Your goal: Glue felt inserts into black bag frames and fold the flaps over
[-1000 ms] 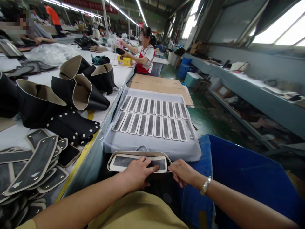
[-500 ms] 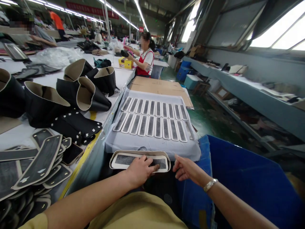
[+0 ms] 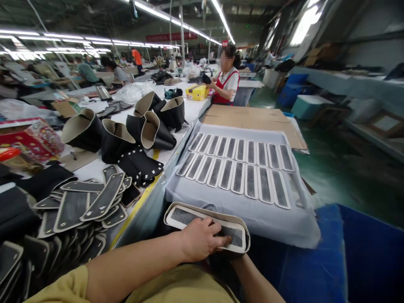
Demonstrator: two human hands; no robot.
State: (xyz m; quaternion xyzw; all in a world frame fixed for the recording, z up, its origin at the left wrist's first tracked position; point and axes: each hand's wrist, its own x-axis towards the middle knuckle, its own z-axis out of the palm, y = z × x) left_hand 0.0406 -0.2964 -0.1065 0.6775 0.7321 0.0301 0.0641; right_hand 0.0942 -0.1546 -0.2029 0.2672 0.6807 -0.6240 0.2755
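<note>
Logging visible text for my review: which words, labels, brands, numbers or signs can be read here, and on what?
None can be read.
Red banner: lettering too small and blurred.
Small red sign: too small.
Cardboard sheet: faint marks, illegible.
Red patterned box: any print too blurred.

This is a factory workshop: rows of bright white tube lights [image 3: 153,10] run overhead, a long white-topped bench [image 3: 195,109] carries heaped dark-grey strips edged in cream [image 3: 71,212], and a person [image 3: 232,81] in a red apron [image 3: 221,99] works beside it

Mustard-yellow shirt [image 3: 181,287]; short left sleeve [image 3: 63,287] (same mustard); left forearm [image 3: 135,261], left hand [image 3: 202,239] bare.
</note>
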